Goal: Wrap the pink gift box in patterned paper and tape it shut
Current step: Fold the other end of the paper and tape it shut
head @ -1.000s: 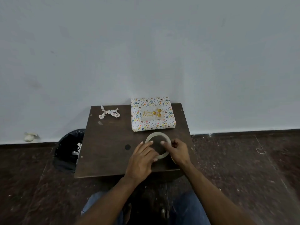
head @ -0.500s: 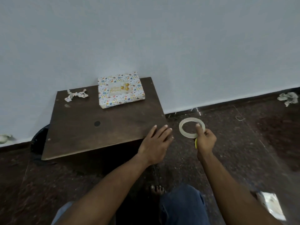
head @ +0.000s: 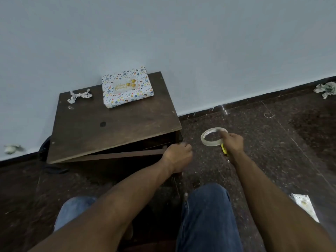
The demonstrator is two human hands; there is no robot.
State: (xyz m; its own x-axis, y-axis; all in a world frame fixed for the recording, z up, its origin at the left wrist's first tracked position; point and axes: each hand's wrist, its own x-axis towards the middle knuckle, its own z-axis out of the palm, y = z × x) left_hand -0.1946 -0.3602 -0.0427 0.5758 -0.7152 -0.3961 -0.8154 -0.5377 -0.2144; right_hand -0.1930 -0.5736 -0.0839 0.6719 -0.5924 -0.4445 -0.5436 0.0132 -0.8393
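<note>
Right hand (head: 233, 142) pinches tape roll (head: 213, 136) plus yellow tool (head: 224, 149) over floor; left hand (head: 177, 155) curled at table (head: 112, 128) front edge. Wrapped gift box (head: 126, 89) at table's far edge. Risk: overloaded grip drops roll.

Left hand (head: 177, 155) fingertips hidden under table (head: 112, 128) edge — yellow tool (head: 224, 149) mostly covered, label text blurred

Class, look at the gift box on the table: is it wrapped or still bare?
Wrapped. Patterned paper covers every visible face of the gift box on the table; no pink shows.
</note>
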